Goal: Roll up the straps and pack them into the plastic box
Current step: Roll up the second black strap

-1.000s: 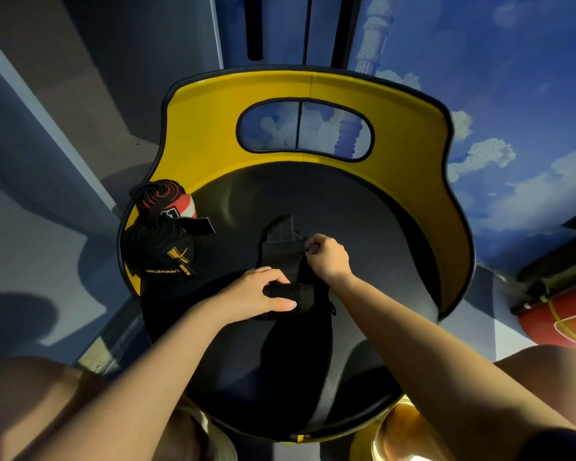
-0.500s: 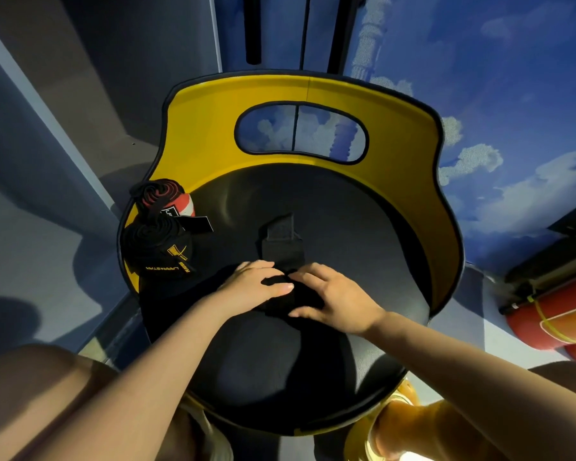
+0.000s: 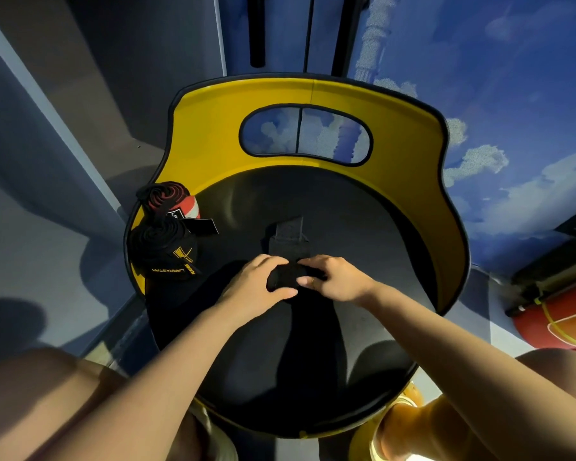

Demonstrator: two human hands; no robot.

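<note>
- Near the middle of the frame both hands grip one partly rolled black strap (image 3: 285,277): the left hand (image 3: 253,287) curls round its left end, thumb underneath, and the right hand (image 3: 338,277) curls round its right end.
- The hands sit close together, and only a short dark stretch of the roll shows between them.
- The unrolled tail of that strap (image 3: 290,236) lies flat just above the hands, running up the black seat (image 3: 363,227); black on black, its edges are hard to trace.
- How many turns the roll has cannot be told, as the fingers cover most of it.
- At the left edge of the seat stand two finished rolls, touching: a black roll with yellow lettering (image 3: 167,251) and, just above it, a red and black roll (image 3: 170,201) with a white band.
- A dark flap (image 3: 202,226) sticks out rightward between them; which roll it belongs to is unclear.
- The seat has a curved yellow backrest (image 3: 413,144) with an oval cut-out.
- No plastic box can be made out.
- At the right edge a red object with yellow lines (image 3: 562,324) is cut off by the frame.
- The person's knees at the bottom corners are also cut off.
</note>
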